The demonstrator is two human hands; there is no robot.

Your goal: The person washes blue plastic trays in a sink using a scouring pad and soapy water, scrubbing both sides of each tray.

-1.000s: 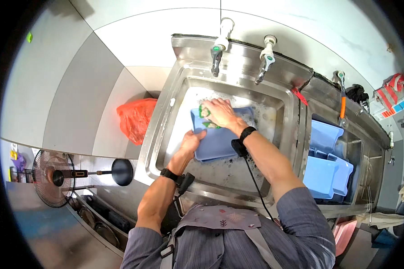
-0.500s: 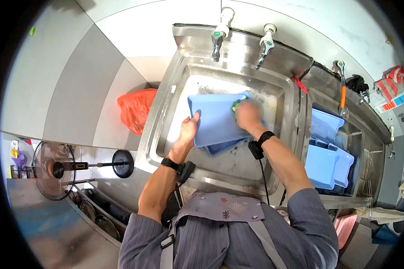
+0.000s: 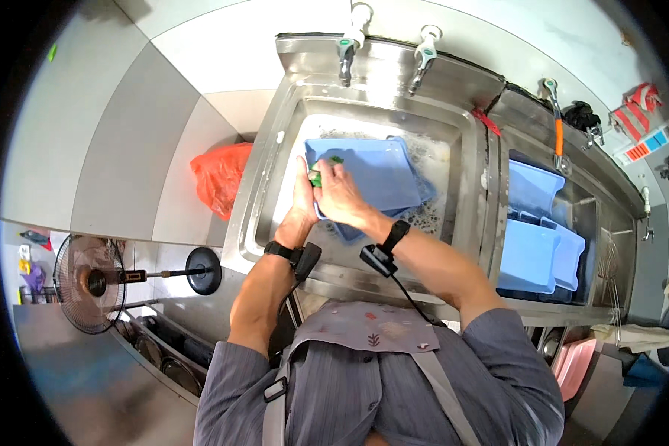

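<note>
A light blue plastic tray lies tilted over the soapy water in the left sink basin. My left hand is closed on its left edge. Against the inside of that same left end, my right hand presses a green scrubbing pad, its fingers bent over it. The two hands are close together, nearly touching. Beneath the held tray, part of another blue tray shows in the suds.
Several blue trays sit in the right basin. Two taps stick out over the left basin's back edge, and an orange-handled tap hangs over the right one. An orange plastic bag lies left of the sink; a fan stands farther left.
My right hand has swept the green pad from the tray's right end to its left end, beside my left hand. The tray stays in my left hand.
</note>
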